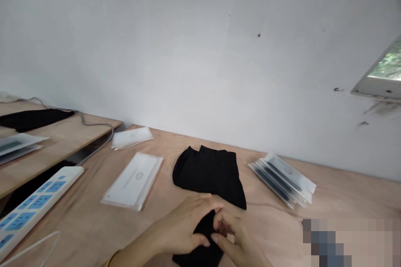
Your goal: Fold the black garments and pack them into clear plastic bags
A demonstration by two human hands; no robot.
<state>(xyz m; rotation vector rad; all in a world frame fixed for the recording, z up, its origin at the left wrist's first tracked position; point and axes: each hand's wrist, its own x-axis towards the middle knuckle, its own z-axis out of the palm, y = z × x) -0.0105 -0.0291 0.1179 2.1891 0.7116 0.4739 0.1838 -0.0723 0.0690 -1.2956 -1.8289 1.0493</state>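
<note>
A piece of black cloth (200, 255) lies low at the front of the table, partly hidden under both hands. My left hand (184, 223) curves over it from the left, with the thumb on the fabric and the fingers reaching across to the far edge. From the right, my right hand (233, 235) has thumb and bent fingers close together at the cloth's right edge, gripping it. The two hands' fingertips nearly meet. Just beyond them, a second black cloth (208, 175) is spread on the tabletop, its outline uneven.
Flat white packets (133, 181) and smaller packets (133, 137) lie left; fanned packets with dark contents (283, 179) lie right. A power strip (40, 202) runs along the left. Another table (62, 137) holds black cloth and packets. A wall (200, 50) stands behind.
</note>
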